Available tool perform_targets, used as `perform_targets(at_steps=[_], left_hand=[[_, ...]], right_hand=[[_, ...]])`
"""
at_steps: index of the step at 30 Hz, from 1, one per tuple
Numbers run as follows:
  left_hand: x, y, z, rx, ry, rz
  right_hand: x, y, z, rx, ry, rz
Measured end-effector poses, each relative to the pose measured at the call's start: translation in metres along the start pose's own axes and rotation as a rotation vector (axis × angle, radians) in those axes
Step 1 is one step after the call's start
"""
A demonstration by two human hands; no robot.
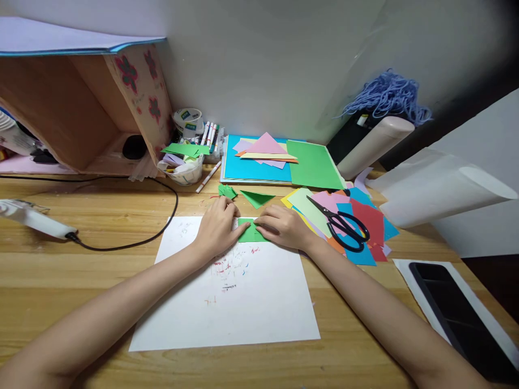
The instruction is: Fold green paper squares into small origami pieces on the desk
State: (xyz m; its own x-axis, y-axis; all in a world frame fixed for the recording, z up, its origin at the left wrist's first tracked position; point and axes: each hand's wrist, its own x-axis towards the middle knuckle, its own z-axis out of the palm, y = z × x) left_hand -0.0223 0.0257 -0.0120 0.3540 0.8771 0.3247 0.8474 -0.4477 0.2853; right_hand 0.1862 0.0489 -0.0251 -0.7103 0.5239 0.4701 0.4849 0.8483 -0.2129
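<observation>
A small piece of green paper (248,235) lies near the top edge of a marked white sheet (227,319). My left hand (218,226) holds its left side, thumb on top of the paper. On its right side, my right hand (286,226) grips the paper with bent fingers, some of them hidden from view. A crease or edge line runs between the two hands. Just beyond them sit a folded green triangle (257,198) and a smaller folded green paper piece (227,191).
Black-handled scissors (343,224) rest on scattered colored paper (367,216) to the right. A phone (458,308) lies at the lower right. Behind are stacked paper sheets (316,165), a scrap tub (184,173) and a marker (208,177). A corded white tool (36,219) lies left, near a cardboard box (141,102).
</observation>
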Motion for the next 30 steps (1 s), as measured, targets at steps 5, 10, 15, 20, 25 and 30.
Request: perform_targets(at_steps=[5, 10, 15, 20, 25, 30], left_hand=[[0.0005, -0.0021, 0.0017, -0.077, -0.011, -0.022], [0.0003, -0.0004, 0.0003, -0.075, -0.015, -0.017], [-0.0002, -0.0005, 0.0008, -0.069, -0.017, -0.012], [0.0000, -0.0015, 0.0018, -0.102, -0.030, -0.028], [0.0011, -0.0029, 0.0021, -0.169, -0.041, -0.022], [0.0020, -0.0037, 0.0032, -0.199, -0.043, 0.028]], right_hand=[[0.0011, -0.0004, 0.0000, -0.009, 0.016, -0.005], [0.0003, 0.0006, 0.0013, -0.002, 0.014, -0.003], [-0.0011, 0.0023, 0.0026, -0.006, -0.005, 0.003], [-0.0005, 0.0018, 0.0014, -0.008, -0.005, 0.000], [0.0005, 0.0007, 0.0003, -0.008, 0.004, -0.007], [0.0009, 0.0007, 0.0017, -0.005, 0.024, -0.010]])
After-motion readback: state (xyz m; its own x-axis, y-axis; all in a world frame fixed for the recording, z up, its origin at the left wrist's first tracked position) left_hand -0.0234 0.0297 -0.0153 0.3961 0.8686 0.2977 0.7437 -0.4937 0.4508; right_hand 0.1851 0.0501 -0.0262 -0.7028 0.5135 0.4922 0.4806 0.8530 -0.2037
